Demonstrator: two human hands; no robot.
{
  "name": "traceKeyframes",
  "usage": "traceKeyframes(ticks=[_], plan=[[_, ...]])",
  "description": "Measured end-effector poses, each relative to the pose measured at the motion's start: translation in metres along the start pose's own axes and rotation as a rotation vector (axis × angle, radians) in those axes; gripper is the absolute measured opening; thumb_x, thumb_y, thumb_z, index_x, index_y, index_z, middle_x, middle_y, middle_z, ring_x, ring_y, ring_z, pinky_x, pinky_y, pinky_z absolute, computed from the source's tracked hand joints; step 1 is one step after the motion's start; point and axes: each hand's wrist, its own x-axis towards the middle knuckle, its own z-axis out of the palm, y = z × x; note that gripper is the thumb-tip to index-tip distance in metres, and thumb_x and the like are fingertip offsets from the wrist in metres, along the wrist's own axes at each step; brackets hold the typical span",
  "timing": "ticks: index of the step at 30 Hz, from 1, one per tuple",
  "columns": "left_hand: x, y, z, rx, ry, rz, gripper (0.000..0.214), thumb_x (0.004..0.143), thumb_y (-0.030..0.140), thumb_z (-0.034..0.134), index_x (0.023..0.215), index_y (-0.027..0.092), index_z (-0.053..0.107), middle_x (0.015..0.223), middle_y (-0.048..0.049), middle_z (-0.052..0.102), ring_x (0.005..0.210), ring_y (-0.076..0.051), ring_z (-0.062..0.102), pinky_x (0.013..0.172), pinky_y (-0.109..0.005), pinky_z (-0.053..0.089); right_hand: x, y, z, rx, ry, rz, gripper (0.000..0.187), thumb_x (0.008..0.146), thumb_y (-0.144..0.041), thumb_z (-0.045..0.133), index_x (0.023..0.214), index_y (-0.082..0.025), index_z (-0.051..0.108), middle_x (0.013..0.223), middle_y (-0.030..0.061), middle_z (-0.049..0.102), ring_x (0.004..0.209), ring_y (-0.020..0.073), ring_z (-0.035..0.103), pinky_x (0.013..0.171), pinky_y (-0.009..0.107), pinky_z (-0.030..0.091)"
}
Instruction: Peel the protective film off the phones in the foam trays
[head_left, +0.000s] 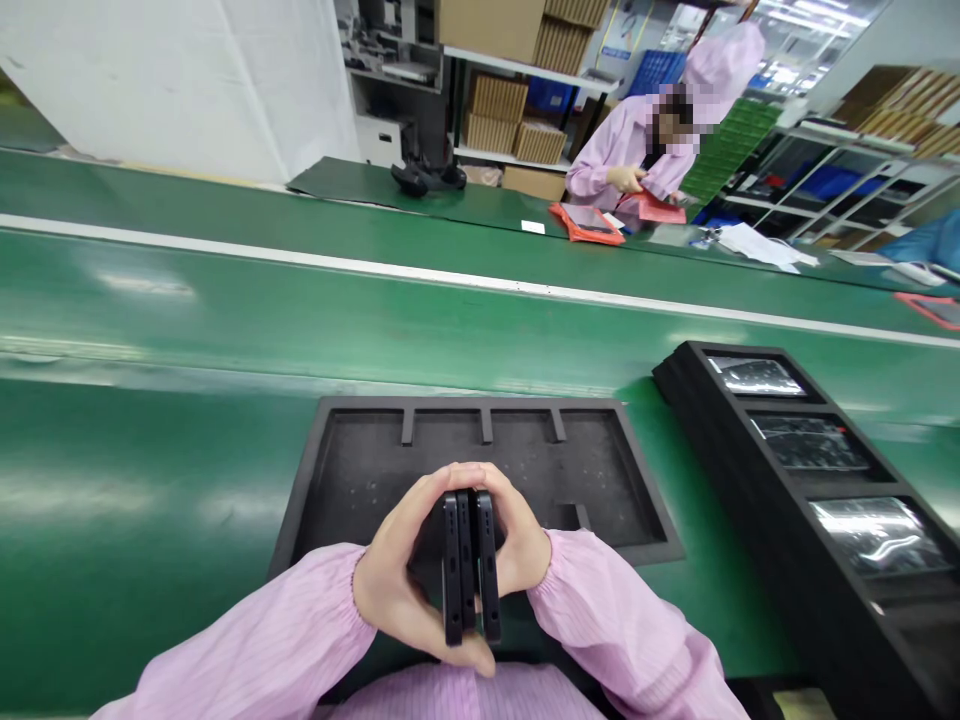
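Note:
Both my hands clasp a stack of black phones [469, 565] held on edge, edge-on to me, right in front of my chest. My left hand [397, 580] wraps the left side with its thumb under the stack. My right hand [517, 545] presses on the right side, fingers meeting the left ones over the top. Behind the hands lies an empty black foam tray [360, 450] with slot dividers along its far rim. To the right stands a stack of black trays [757, 480] with shiny wrapped devices [810, 440] in their compartments.
The green conveyor belt [225, 320] runs across in front of me, with a white stripe beyond it. Across the line a person in a pink smock [637, 150] handles red pouches [585, 222]. Papers, shelves with cardboard boxes [517, 110] and blue bins stand behind.

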Motion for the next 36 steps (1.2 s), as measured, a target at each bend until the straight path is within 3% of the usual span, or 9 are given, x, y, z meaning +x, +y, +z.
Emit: traceKeyframes(ticks=[4, 8, 14, 18, 22, 29, 32, 36], plan=[[-0.002, 0.001, -0.003, -0.021, -0.034, -0.083, 0.12, 0.055, 0.069, 0.081, 0.152, 0.023, 0.027, 0.133, -0.0128, 0.059, 0.114, -0.032, 0.064, 0.101, -0.041, 0.054, -0.002, 0.0, -0.001, -0.061, -0.014, -0.006, 0.12, 0.043, -0.059, 0.093, 0.143, -0.029, 0.035, 0.124, 0.0128, 0.054, 0.111, 0.03, 0.058, 0.096, 0.044, 0.05], [-0.005, -0.001, -0.009, 0.066, -0.035, -0.088, 0.117, 0.056, 0.063, 0.082, 0.151, 0.019, 0.03, 0.126, -0.0129, 0.06, 0.111, -0.031, 0.064, 0.099, -0.035, 0.054, 0.001, -0.002, -0.003, -0.049, -0.034, -0.019, 0.119, 0.046, -0.059, 0.092, 0.145, -0.029, 0.031, 0.129, 0.0127, 0.051, 0.118, 0.0303, 0.055, 0.102, 0.045, 0.045], [-0.006, -0.002, -0.014, 0.156, -0.042, -0.031, 0.115, 0.056, 0.059, 0.082, 0.151, 0.018, 0.031, 0.122, -0.0168, 0.06, 0.108, -0.032, 0.064, 0.09, -0.04, 0.057, 0.004, -0.006, -0.009, -0.026, -0.062, 0.009, 0.116, 0.043, -0.058, 0.093, 0.141, -0.028, 0.037, 0.127, 0.0125, 0.053, 0.116, 0.0309, 0.055, 0.102, 0.045, 0.046], [0.002, 0.001, -0.017, 0.114, -0.086, -0.041, 0.107, 0.068, 0.054, 0.077, 0.153, 0.016, 0.025, 0.123, -0.0174, 0.058, 0.106, -0.027, 0.064, 0.088, -0.036, 0.057, 0.008, -0.005, -0.024, 0.046, 0.041, 0.096, 0.102, 0.049, -0.064, 0.088, 0.134, -0.026, 0.044, 0.119, 0.0103, 0.054, 0.109, 0.0284, 0.059, 0.097, 0.043, 0.049], [0.008, 0.001, -0.019, 0.076, -0.097, -0.053, 0.108, 0.067, 0.049, 0.08, 0.153, 0.017, 0.024, 0.124, -0.0184, 0.057, 0.106, -0.027, 0.064, 0.084, -0.034, 0.058, 0.012, -0.006, -0.036, -0.028, 0.133, 0.099, 0.092, 0.061, -0.063, 0.084, 0.134, -0.026, 0.043, 0.116, 0.0105, 0.055, 0.109, 0.0276, 0.059, 0.097, 0.044, 0.048], [0.0, 0.0, -0.017, 0.052, -0.066, -0.082, 0.116, 0.06, 0.055, 0.084, 0.153, 0.021, 0.024, 0.125, -0.0179, 0.059, 0.1, -0.028, 0.067, 0.084, -0.038, 0.058, 0.01, -0.012, -0.033, -0.088, -0.019, 0.078, 0.106, 0.045, -0.059, 0.092, 0.134, -0.027, 0.044, 0.119, 0.0111, 0.055, 0.111, 0.0313, 0.057, 0.099, 0.046, 0.046], [0.0, 0.0, -0.016, 0.066, -0.033, -0.063, 0.113, 0.064, 0.057, 0.081, 0.153, 0.02, 0.024, 0.125, -0.0162, 0.059, 0.098, -0.025, 0.067, 0.083, -0.035, 0.058, 0.013, -0.011, -0.045, -0.053, 0.072, 0.136, 0.099, 0.052, -0.061, 0.089, 0.133, -0.026, 0.044, 0.118, 0.0114, 0.055, 0.111, 0.0304, 0.057, 0.099, 0.047, 0.047], [0.003, -0.001, -0.013, 0.082, 0.032, -0.035, 0.105, 0.071, 0.062, 0.072, 0.153, 0.018, 0.024, 0.122, -0.0126, 0.059, 0.114, -0.027, 0.06, 0.097, -0.038, 0.053, 0.016, -0.003, -0.057, 0.192, 0.265, 0.108, 0.095, 0.06, -0.067, 0.082, 0.137, -0.029, 0.04, 0.119, 0.0085, 0.052, 0.113, 0.0254, 0.056, 0.104, 0.044, 0.045]])
